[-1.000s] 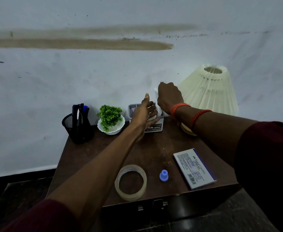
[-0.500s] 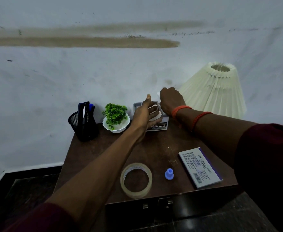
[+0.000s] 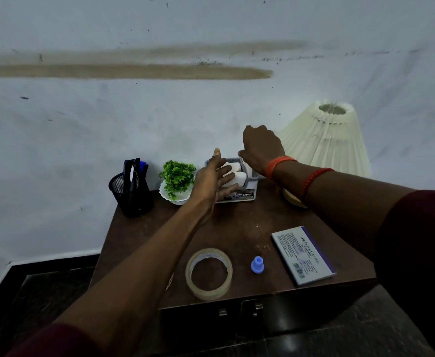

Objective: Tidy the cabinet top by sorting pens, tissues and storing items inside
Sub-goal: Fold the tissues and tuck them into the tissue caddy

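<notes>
left hand point(image 3: 212, 180): open, fingers spread on tissue box point(image 3: 237, 188) | right hand point(image 3: 261, 148): curled, maybe pinching a tissue point(image 3: 246, 166)

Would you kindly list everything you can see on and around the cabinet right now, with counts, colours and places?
Cabinet: one, dark brown, against the wall; two metal door handles at its front edge.
Pen holder: one, black mesh, back left corner, holding blue and black pens.
Plant: one, green, in a white bowl, right of the pen holder.
Tissue box: one, grey-white, back centre, white tissues inside.
Lamp: one, cream pleated shade, back right.
Tape roll: one, clear, front centre.
Cap: one, blue, right of the tape roll.
Flat box: one, white and purple, front right.
Left hand: open, against the tissue box.
Right hand: over the tissues, orange and red wristbands.
</notes>
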### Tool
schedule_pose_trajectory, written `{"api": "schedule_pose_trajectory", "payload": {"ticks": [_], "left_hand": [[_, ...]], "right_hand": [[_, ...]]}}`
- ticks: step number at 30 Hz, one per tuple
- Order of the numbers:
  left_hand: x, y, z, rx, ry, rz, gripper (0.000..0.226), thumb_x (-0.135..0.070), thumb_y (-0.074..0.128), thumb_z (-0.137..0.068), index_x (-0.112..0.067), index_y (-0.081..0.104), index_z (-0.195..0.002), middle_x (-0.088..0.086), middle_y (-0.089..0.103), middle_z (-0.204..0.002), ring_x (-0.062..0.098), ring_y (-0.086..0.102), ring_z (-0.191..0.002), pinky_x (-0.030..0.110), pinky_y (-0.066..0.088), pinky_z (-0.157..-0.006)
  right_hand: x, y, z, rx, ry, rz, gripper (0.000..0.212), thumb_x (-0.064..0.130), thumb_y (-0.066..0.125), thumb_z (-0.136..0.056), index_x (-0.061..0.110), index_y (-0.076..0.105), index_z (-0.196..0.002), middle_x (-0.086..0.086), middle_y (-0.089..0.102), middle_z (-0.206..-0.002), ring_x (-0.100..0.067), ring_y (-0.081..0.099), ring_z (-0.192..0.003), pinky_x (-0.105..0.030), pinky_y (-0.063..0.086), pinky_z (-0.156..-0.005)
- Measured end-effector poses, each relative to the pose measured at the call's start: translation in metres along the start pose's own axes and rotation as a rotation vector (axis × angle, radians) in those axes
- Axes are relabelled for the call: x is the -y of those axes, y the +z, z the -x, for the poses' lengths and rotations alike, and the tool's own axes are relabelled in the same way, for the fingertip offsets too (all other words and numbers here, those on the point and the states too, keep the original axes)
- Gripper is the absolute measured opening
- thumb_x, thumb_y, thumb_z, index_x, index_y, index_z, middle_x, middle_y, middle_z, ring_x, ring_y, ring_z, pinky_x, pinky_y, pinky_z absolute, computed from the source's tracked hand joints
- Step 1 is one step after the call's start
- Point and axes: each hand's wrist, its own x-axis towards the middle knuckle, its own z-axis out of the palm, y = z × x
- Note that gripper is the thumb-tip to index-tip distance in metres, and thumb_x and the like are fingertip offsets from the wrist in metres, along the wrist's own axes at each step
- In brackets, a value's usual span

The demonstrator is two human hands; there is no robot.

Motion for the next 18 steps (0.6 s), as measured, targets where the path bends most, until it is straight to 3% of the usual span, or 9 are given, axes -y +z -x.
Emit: {"api": "schedule_pose_trajectory", "payload": {"ticks": [3,6,11,15,18], "left_hand": [[-0.002,-0.006,0.005,-0.013,0.019,-0.012,0.049,-0.047,0.043,-0.1,-0.008,0.055,-0.128,0.015,0.057,-0.137,0.029,0.057,-0.124,0.039,0.055,-0.086],[-0.002,-0.013,0.012,-0.033,0.042,-0.016,0.042,-0.047,0.043,-0.1,-0.011,0.059,-0.117,0.014,0.06,-0.133,0.026,0.061,-0.115,0.039,0.055,-0.087],[0.004,-0.03,0.037,-0.077,0.068,-0.022,0.051,-0.043,0.04,-0.102,-0.007,0.051,-0.135,0.011,0.06,-0.127,0.025,0.061,-0.113,0.031,0.058,-0.075],[0.015,-0.042,0.06,-0.135,0.067,-0.026,0.046,-0.037,0.04,-0.102,-0.006,0.054,-0.133,0.016,0.059,-0.133,0.028,0.06,-0.114,0.035,0.054,-0.083],[0.025,-0.048,0.079,-0.165,0.05,-0.036,0.047,-0.036,0.039,-0.103,-0.004,0.052,-0.135,0.017,0.06,-0.133,0.025,0.062,-0.105,0.037,0.053,-0.085]], "right_hand": [[0.0,-0.005,0.011,-0.05,-0.065,0.057,0.031,0.019,0.064,-0.088,0.002,0.053,-0.111,-0.021,0.063,-0.109,-0.041,0.061,-0.101,-0.039,0.047,-0.076],[-0.003,-0.005,0.03,-0.076,-0.113,0.008,0.033,0.021,0.061,-0.088,0.008,0.054,-0.118,-0.015,0.063,-0.115,-0.038,0.061,-0.103,-0.042,0.05,-0.081],[-0.012,0.007,0.088,-0.111,-0.191,-0.113,0.035,0.027,0.059,-0.09,0.015,0.055,-0.122,-0.008,0.062,-0.12,-0.03,0.063,-0.101,-0.04,0.052,-0.079],[-0.034,0.02,0.138,-0.073,-0.176,-0.136,0.031,0.029,0.057,-0.091,0.015,0.059,-0.119,-0.005,0.065,-0.112,-0.025,0.065,-0.095,-0.036,0.05,-0.07],[-0.053,0.026,0.171,-0.008,-0.076,-0.177,0.036,0.028,0.058,-0.092,0.013,0.058,-0.124,-0.005,0.063,-0.121,-0.024,0.064,-0.103,-0.036,0.052,-0.078]]}}
